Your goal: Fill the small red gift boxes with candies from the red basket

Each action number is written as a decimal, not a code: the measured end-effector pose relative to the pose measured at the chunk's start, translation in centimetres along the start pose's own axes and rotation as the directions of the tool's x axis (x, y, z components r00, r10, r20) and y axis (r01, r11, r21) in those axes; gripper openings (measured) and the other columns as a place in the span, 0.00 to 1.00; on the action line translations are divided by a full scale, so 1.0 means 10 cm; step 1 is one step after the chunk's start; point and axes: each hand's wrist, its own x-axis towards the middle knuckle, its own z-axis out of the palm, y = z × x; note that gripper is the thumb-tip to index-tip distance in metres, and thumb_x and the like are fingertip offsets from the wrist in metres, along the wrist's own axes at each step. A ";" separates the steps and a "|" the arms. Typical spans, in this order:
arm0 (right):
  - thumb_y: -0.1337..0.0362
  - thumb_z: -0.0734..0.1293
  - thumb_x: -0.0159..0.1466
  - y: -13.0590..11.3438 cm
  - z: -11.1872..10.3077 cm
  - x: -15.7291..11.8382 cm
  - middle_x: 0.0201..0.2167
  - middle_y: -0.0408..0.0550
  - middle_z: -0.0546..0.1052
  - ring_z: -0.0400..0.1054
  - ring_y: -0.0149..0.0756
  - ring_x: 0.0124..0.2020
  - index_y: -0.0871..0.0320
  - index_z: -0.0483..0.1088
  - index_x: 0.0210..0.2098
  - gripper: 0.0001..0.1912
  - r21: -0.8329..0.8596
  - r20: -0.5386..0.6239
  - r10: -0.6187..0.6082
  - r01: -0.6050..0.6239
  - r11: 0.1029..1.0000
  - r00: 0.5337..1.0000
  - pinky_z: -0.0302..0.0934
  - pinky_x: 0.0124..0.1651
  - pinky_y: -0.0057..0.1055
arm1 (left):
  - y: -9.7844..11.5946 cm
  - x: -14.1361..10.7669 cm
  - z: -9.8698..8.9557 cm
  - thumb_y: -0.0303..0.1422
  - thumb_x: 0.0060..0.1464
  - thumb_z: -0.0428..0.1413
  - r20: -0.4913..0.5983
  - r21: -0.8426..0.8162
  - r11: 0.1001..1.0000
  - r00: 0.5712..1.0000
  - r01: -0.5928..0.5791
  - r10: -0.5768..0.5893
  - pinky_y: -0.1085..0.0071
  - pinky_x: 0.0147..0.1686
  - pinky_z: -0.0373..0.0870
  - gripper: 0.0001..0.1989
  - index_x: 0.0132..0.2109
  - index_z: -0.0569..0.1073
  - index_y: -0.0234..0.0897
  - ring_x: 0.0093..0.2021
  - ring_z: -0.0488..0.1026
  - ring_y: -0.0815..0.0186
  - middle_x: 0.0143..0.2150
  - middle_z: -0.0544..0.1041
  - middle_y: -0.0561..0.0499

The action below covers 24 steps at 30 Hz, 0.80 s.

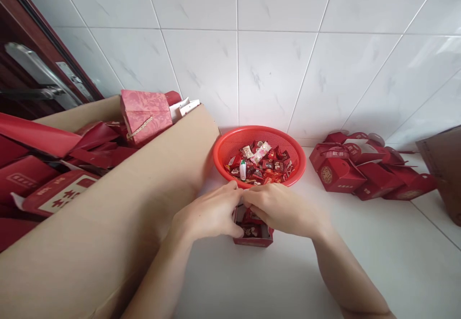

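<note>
A small red candy box [253,242] stands on the white surface in front of me, its top uncovered, with wrapped candies [251,231] inside. My left hand [212,211] grips the box at its left side, thumb down by the near left wall and fingers at the far edge. Curled over the far part of the box, my right hand [284,208] has its fingers closed at that edge, meeting the left fingertips. The hands cover much of the far end. Just behind them sits a red plastic basket [300,165] holding many wrapped candies [257,163].
On the left, a large cardboard carton [158,179] holds red boxes and a pink gift bag [146,115]. Several folded red boxes [376,177] are grouped at the right, near another brown carton [442,165]. A tiled wall [270,69] rises behind; a door handle [39,88] shows upper left.
</note>
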 end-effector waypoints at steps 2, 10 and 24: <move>0.79 0.59 0.65 0.00 0.00 0.00 0.30 0.44 0.75 0.61 0.30 0.24 0.57 0.72 0.40 0.14 0.013 0.012 0.002 -0.002 1.000 1.000 0.43 0.24 0.30 | -0.01 0.01 0.00 0.33 0.40 0.63 -0.003 0.009 1.000 1.000 0.013 -0.013 0.68 0.35 0.68 0.18 0.42 0.74 0.44 0.43 0.74 0.56 0.44 0.74 0.51; 0.78 0.61 0.63 -0.01 -0.04 0.00 0.30 0.44 0.76 0.64 0.30 0.27 0.59 0.72 0.33 0.12 0.066 0.131 0.008 -0.017 0.998 0.991 0.46 0.26 0.28 | -0.06 0.04 -0.01 0.34 0.41 0.63 0.021 -0.028 0.999 1.000 -0.019 0.020 0.69 0.35 0.68 0.22 0.47 0.75 0.46 0.43 0.74 0.57 0.48 0.75 0.50; 0.68 0.69 0.60 0.22 -0.16 -0.23 0.38 0.49 0.80 0.73 0.42 0.39 0.55 0.76 0.43 0.11 0.062 0.119 0.218 -0.227 0.972 0.969 0.61 0.36 0.32 | -0.23 0.04 -0.10 0.48 0.43 0.64 0.046 0.027 0.999 0.998 0.046 -0.047 0.69 0.39 0.69 0.29 0.52 0.74 0.43 0.48 0.74 0.56 0.51 0.76 0.49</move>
